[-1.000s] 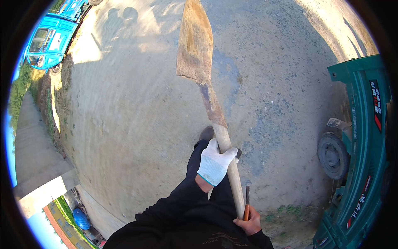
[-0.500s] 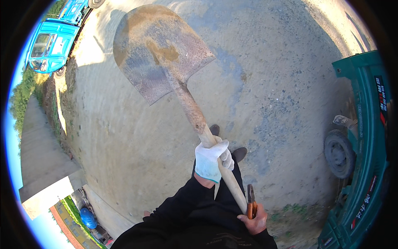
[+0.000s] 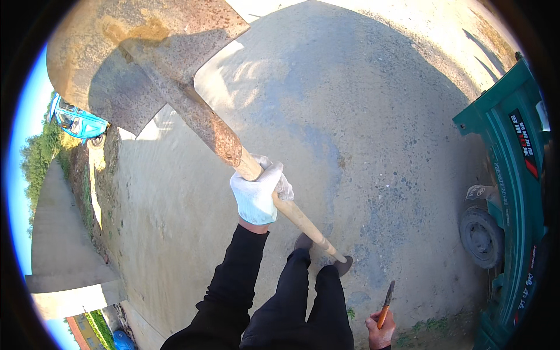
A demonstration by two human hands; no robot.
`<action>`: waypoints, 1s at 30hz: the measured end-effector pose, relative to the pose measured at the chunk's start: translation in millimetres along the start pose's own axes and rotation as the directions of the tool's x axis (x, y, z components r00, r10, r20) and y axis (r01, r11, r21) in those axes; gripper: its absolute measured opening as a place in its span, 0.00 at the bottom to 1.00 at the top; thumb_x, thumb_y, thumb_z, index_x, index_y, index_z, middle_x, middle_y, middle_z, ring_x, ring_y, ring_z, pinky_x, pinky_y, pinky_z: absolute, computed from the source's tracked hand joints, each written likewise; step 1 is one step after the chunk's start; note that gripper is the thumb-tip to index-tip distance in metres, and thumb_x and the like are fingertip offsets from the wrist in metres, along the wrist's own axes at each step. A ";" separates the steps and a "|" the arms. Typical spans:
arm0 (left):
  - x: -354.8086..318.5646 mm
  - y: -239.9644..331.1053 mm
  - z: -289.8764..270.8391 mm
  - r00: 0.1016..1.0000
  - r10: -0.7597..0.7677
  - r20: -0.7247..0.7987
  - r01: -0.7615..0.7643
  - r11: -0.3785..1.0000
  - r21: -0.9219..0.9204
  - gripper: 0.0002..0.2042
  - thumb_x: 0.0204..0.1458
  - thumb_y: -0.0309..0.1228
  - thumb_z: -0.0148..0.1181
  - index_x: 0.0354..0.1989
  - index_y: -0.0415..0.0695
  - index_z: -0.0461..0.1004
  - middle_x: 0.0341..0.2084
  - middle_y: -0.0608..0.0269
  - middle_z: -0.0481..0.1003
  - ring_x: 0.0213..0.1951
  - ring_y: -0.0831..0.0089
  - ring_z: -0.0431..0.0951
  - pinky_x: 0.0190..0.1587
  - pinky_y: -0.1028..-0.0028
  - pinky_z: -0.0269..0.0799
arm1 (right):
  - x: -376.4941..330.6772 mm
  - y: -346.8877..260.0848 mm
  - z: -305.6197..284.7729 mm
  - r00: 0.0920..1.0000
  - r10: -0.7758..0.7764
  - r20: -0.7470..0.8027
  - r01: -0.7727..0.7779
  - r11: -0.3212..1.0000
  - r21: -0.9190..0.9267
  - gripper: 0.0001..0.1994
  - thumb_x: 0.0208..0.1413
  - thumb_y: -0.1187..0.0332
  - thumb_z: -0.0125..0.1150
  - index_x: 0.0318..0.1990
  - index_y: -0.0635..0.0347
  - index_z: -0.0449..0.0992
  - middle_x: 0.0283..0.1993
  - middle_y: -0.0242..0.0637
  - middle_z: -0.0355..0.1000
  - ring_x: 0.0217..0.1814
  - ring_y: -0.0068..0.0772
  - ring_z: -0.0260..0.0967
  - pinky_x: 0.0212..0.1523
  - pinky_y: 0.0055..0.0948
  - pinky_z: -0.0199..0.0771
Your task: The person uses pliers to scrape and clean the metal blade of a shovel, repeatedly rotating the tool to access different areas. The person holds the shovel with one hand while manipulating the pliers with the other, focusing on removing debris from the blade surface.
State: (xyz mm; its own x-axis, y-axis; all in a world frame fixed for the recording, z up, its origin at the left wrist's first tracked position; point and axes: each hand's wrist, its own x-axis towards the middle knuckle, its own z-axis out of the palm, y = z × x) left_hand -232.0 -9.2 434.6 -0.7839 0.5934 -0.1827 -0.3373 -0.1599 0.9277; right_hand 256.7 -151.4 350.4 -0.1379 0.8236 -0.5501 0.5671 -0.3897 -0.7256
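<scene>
My left hand (image 3: 258,193), in a white glove, grips the wooden shaft of a shovel (image 3: 192,114) just below its rusty metal socket. The broad rusty blade is lifted up toward the camera at the upper left, with a smear of yellowish dirt on it. The shaft's lower end hangs free above my feet. My bare right hand (image 3: 380,331), low at the right, holds a small tool with an orange handle and a dark pointed blade (image 3: 386,302), apart from the shovel. My dark trousers and shoes stand on the concrete below.
Pale concrete ground (image 3: 361,128) spreads all around. A green vehicle (image 3: 513,192) with a dark wheel (image 3: 482,236) stands at the right. A blue vehicle (image 3: 79,121) is parked far left, beside a grassy bank and a grey path (image 3: 61,233).
The shovel blade has swung up and left, closer to the camera, turning from edge-on to flat. My right hand has let go of the shaft and now holds only the small tool.
</scene>
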 end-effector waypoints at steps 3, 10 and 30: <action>45.8 43.7 4.5 0.993 0.108 0.050 -0.115 0.983 0.142 0.09 0.58 0.15 0.62 0.39 0.42 0.68 0.16 0.59 0.69 0.13 0.68 0.70 0.16 0.65 0.67 | 1.4 6.2 12.3 1.000 -0.019 0.017 0.017 0.995 0.094 0.17 0.56 0.71 0.72 0.51 0.65 0.74 0.31 0.33 0.74 0.34 0.28 0.75 0.37 0.32 0.78; 49.0 77.7 -18.8 0.919 -0.223 0.325 -0.053 0.747 0.663 0.12 0.53 0.25 0.74 0.37 0.38 0.74 0.20 0.62 0.76 0.18 0.73 0.79 0.24 0.71 0.73 | 20.0 -33.0 40.0 0.983 0.150 0.103 -0.169 0.962 0.213 0.13 0.52 0.72 0.71 0.41 0.66 0.74 0.30 0.38 0.75 0.32 0.33 0.78 0.37 0.34 0.80; -102.5 -22.8 -127.0 -0.009 -0.997 0.075 0.952 0.015 0.307 0.09 0.60 0.27 0.62 0.28 0.42 0.68 0.17 0.62 0.70 0.14 0.69 0.70 0.16 0.66 0.68 | 140.8 -89.1 164.3 0.686 -0.659 0.308 0.723 0.663 -0.194 0.18 0.54 0.73 0.70 0.50 0.66 0.71 0.43 0.49 0.75 0.42 0.56 0.78 0.35 0.49 0.79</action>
State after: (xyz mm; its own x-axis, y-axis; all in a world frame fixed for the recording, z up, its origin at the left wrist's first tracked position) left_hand -210.2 -166.6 390.9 0.3822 0.2133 -0.8991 -0.5910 0.8044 -0.0604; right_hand 53.3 -68.4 269.7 -0.7187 0.6948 -0.0268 0.4335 0.4176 -0.7985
